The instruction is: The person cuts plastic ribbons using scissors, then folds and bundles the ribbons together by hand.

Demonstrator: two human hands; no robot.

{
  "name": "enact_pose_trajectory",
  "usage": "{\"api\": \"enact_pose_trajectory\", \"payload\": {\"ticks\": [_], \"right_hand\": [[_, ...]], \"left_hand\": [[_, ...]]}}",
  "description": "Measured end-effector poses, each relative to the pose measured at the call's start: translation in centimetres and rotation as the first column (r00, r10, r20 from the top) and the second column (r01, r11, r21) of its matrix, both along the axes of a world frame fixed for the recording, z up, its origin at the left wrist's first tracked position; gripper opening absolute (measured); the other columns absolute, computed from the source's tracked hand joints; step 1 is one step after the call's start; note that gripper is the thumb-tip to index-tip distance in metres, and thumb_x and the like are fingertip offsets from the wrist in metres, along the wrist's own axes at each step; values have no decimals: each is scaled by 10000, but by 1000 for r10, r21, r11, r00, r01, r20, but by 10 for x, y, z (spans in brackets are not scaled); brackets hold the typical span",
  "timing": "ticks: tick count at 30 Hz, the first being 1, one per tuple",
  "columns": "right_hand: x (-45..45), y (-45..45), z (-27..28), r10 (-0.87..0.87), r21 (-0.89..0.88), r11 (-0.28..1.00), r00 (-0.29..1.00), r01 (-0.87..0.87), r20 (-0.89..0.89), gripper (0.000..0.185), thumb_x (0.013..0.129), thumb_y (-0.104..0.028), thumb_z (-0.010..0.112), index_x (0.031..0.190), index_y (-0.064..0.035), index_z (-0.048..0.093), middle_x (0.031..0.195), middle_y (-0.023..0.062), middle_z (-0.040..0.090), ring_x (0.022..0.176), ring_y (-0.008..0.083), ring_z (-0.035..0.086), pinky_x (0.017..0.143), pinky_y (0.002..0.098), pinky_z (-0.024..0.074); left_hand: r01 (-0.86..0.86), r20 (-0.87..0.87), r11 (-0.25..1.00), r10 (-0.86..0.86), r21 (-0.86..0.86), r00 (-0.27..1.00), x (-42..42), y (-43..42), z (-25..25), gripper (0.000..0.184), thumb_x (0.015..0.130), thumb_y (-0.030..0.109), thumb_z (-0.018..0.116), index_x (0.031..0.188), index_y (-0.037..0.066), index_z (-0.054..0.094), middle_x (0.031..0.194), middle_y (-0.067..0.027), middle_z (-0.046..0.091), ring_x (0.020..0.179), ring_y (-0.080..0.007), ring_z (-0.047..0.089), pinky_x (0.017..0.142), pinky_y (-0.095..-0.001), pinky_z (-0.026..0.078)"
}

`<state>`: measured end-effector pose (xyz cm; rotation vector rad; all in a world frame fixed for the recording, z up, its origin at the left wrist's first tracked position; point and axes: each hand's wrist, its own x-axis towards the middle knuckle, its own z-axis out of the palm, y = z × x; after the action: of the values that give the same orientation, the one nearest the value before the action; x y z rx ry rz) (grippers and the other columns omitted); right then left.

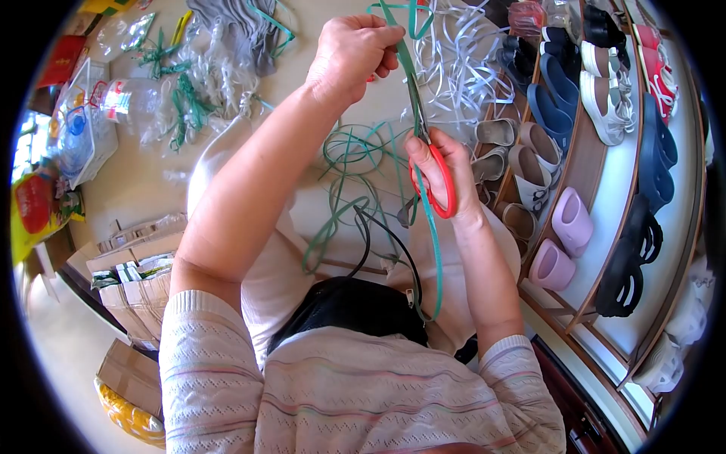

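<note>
My left hand (352, 57) is raised at the top centre, its fingers pinched on a flat green plastic strap (433, 261). Below it on the right, my right hand (446, 163) grips red-handled scissors (449, 185). The scissor blades point upward and lie along the strap; whether they are apart is hard to make out. From there a length of strap hangs past the handles and curves down towards my lap. Loose green strapping (352, 155) lies tangled between my forearms. A black bag (344, 310) with a cord rests on my lap.
White strips (461, 72) are heaped beyond my right hand. A shoe rack (597, 181) lines the right side. On the left are cardboard boxes (140, 303), a white basket (94, 147), a clear plastic bottle (128, 102) and knotted strapping (189, 102). Grey cloth (242, 34) lies at the top.
</note>
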<state>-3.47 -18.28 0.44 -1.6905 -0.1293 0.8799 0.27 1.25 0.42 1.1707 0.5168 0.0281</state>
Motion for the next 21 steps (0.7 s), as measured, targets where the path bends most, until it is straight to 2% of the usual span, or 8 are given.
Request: {"api": "enact_pose_trajectory", "payload": {"ticks": [3,6,11,14,20,21], "right_hand": [[1,-1,-1,7,33,999,1000,-6,-23,317,860,-334,578,917,-27,525,570,-40,432,467,43,386,425,191,302],[5,-1,-2,9,83,997,999,-5,-45,336,867,-337,566,941,-14,510,582,-29,428,481,50,384,436,193,307],[3,1,0,-22,118,993,998,29,-60,313,875,-326,555,925,-21,503,577,-31,415,481,45,378,430,190,296],[2,2,2,-58,109,992,995,67,-82,364,816,-414,616,875,-62,544,599,-55,430,500,33,390,448,192,322],[-1,3,2,-63,66,996,998,63,-7,349,809,-402,630,828,-62,558,602,-58,444,496,33,392,449,185,323],[-1,2,1,-50,70,996,999,51,-4,318,830,-366,608,856,-54,546,590,-57,432,479,31,379,432,182,303]], "left_hand": [[22,49,1000,-23,15,999,-3,-3,-1,150,791,141,630,745,11,572,567,-28,548,462,-89,487,444,-226,381],[61,7,997,-62,45,998,-7,-13,-2,144,791,135,628,741,15,567,564,-30,547,458,-90,490,445,-225,383],[32,61,998,-29,-50,998,-7,-15,1,135,789,127,623,731,20,562,562,-36,547,455,-92,491,450,-220,381],[27,69,996,-21,-82,997,-7,-13,1,137,787,126,622,720,22,565,562,-38,548,457,-93,489,456,-217,378],[26,33,998,-24,-53,999,-4,-6,1,147,787,132,622,711,20,564,561,-37,544,455,-96,475,463,-217,376],[22,31,998,-20,-52,999,-3,-5,1,149,788,134,623,713,19,564,562,-37,544,454,-96,473,465,-217,376]]}}
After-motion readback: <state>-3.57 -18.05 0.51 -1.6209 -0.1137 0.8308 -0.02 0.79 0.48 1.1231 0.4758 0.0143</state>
